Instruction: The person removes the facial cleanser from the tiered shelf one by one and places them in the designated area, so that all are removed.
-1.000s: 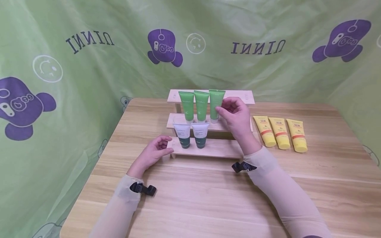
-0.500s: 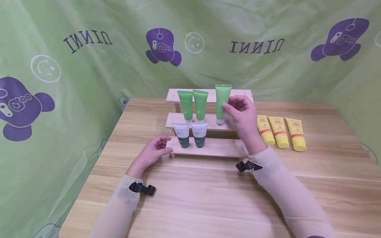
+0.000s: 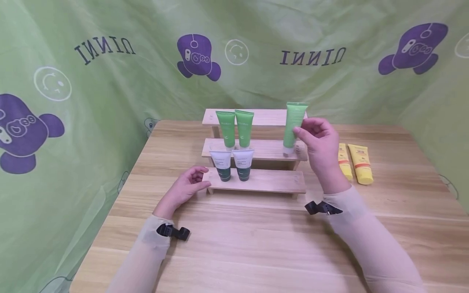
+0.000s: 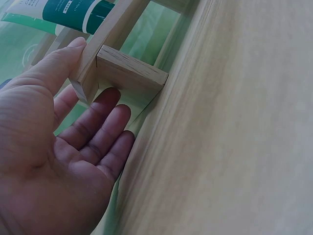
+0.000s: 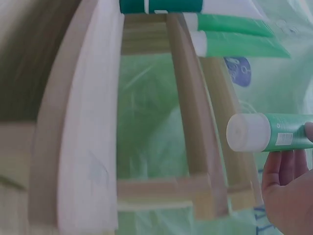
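My right hand pinches a green squeeze tube with a white cap, upright with the cap down. In the right wrist view, the tube's white cap is apart from the shelf boards. My left hand holds the left end of the lowest step of a wooden three-step display rack; in the left wrist view its thumb lies on the board's edge, with fingers by the leg. Two green tubes stand on the middle step. Two white-and-dark-green tubes stand on the lowest step.
Yellow tubes lie on the wooden table right of the rack, partly hidden by my right hand and wrist. A green printed curtain hangs behind and beside the table.
My right hand has carried the green tube rightward, away from the other two, to near the middle step's right end. The left hand stays at the rack's left end.
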Demonstrator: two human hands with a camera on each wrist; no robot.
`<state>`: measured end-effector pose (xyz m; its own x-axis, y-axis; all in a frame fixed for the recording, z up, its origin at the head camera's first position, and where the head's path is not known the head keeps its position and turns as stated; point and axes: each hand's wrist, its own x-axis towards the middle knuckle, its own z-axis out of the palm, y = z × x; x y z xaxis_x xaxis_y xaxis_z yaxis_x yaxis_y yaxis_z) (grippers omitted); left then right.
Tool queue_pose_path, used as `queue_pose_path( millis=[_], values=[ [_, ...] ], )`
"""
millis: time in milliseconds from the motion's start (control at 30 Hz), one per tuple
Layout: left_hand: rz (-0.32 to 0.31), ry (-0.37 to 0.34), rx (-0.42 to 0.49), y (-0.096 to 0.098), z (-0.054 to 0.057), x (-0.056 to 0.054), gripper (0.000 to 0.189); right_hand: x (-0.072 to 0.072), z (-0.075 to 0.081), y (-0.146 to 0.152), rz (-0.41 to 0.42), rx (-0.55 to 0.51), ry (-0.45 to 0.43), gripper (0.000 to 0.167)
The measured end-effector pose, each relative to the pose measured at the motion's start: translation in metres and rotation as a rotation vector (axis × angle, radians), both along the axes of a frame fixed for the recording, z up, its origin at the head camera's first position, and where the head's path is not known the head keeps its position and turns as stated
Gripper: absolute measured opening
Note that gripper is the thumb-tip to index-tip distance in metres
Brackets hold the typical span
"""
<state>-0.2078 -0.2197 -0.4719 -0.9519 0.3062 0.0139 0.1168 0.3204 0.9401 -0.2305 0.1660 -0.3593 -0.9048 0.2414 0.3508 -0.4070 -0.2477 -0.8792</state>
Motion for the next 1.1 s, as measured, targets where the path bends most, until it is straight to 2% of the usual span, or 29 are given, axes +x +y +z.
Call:
queue_pose_path(
  millis=[233,400,533,600,833,1100],
  values=[
    [0.007,0.003,-0.002,0.0,0.0,-0.001,0.043,0.004,0.004,0.03,-0.031,-0.121,0.022,0.028],
    [0.009,-0.021,-0.007,0.0,0.001,0.0,0.044,0.006,0.004,0.053,-0.061,-0.23,0.025,0.031],
    [-0.003,-0.036,-0.005,0.0,0.003,0.0,0.046,0.008,0.004,0.069,-0.092,-0.269,0.037,0.032],
    [-0.005,-0.042,-0.011,0.001,0.007,0.001,0.046,0.009,0.005,0.076,-0.104,-0.306,0.045,0.032],
    [-0.007,-0.04,-0.015,0.008,0.034,0.014,0.044,0.014,0.011,0.105,-0.142,-0.427,0.02,0.032],
    [-0.019,-0.036,-0.008,0.008,0.032,0.014,0.043,0.024,0.005,0.15,-0.184,-0.499,-0.073,0.038]
  ],
)
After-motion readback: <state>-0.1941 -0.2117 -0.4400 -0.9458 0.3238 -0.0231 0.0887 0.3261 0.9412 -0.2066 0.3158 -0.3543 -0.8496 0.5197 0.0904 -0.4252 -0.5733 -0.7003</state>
